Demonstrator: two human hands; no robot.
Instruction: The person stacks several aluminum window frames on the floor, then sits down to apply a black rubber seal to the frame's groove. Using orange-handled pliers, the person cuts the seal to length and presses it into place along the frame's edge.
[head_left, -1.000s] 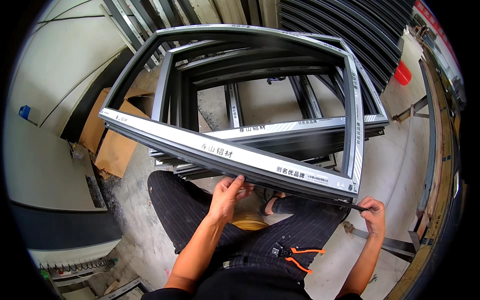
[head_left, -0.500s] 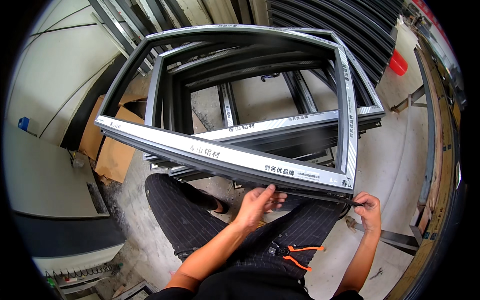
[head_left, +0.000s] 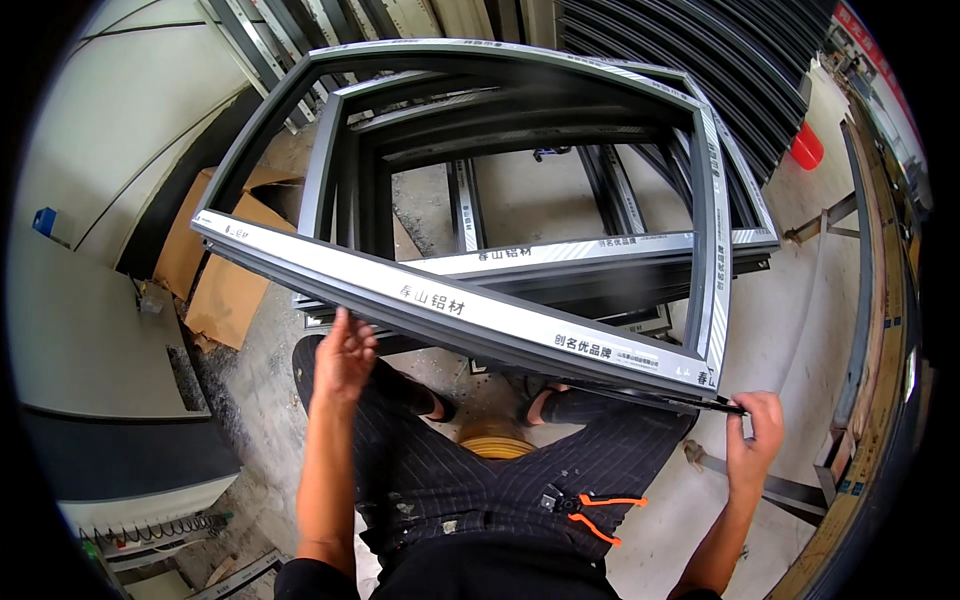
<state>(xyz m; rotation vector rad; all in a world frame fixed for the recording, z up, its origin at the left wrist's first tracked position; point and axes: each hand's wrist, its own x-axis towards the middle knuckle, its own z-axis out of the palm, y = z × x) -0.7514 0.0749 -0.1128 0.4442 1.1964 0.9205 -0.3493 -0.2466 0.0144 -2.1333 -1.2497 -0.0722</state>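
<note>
A dark metal window frame [head_left: 440, 299], covered with printed white protective film, lies tilted on a stack of similar frames [head_left: 545, 256] in front of me. At its near right corner my right hand [head_left: 757, 430] pinches the end of a thin black strip [head_left: 722, 405], which runs along the frame's near underside. My left hand [head_left: 345, 358] is under the left part of the near edge, fingertips reaching up to it, fingers loosely bent, with nothing visible in them. Pliers with orange handles [head_left: 615, 500] lie on my lap.
I sit on a round yellow stool [head_left: 496, 446]. Left are cardboard [head_left: 232, 300] and a grey-white machine cabinet [head_left: 110, 350]. Dark profiles [head_left: 690, 60] are stacked behind, near a red container [head_left: 806, 147]. Metal legs [head_left: 835, 222] and long profiles [head_left: 870, 400] stand at the right.
My left hand has moved left along the frame's near edge, away from the middle. My right hand still pinches the black strip, slightly further right. The view has shifted a little.
</note>
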